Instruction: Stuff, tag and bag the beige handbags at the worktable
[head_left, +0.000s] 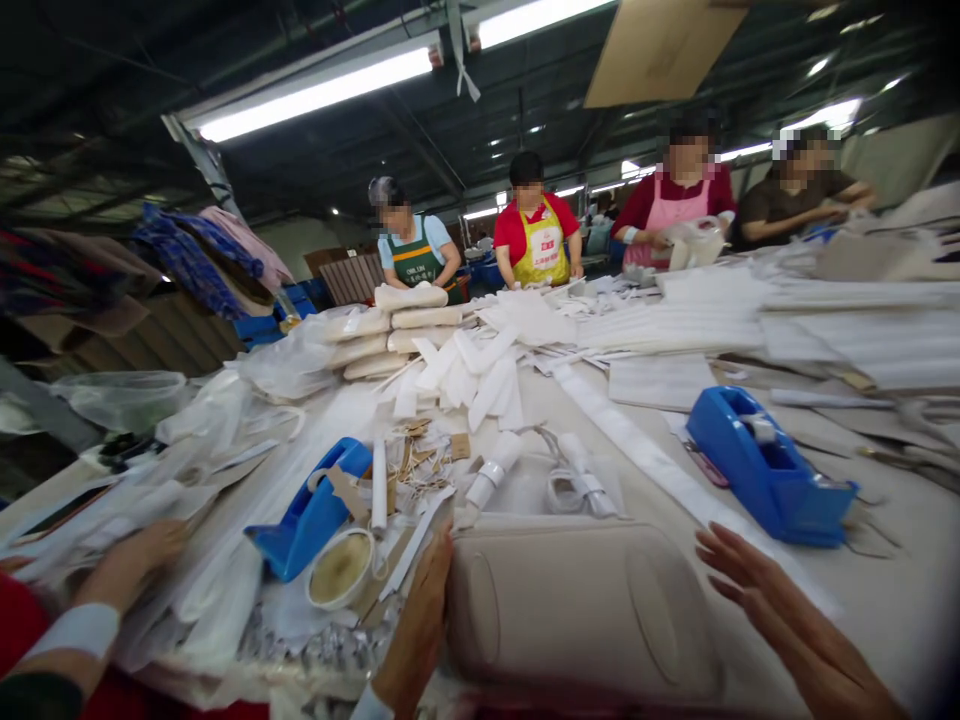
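Observation:
A taupe handbag (562, 600) lies at the table's front edge. Its handles, wrapped in white foam (491, 470), stretch away from me across the table. My left hand (420, 610) is held edgewise at the bag's left side, fingers straight and together, seemingly touching it. To the right of the bag, my right hand (780, 610) hovers with fingers extended and slightly apart, a gap between it and the bag. Left of my left hand are a small round tub (340, 570) with yellowish contents and a blue tape dispenser (300, 520).
A second blue tape dispenser (765, 470) stands on the right. White foam pieces (480, 375), stacked wrapped bundles (367, 340) and a heap of stringed tags (420, 465) cover the table. A neighbour's hand (142, 555) works at far left. Several co-workers (536, 240) stand opposite.

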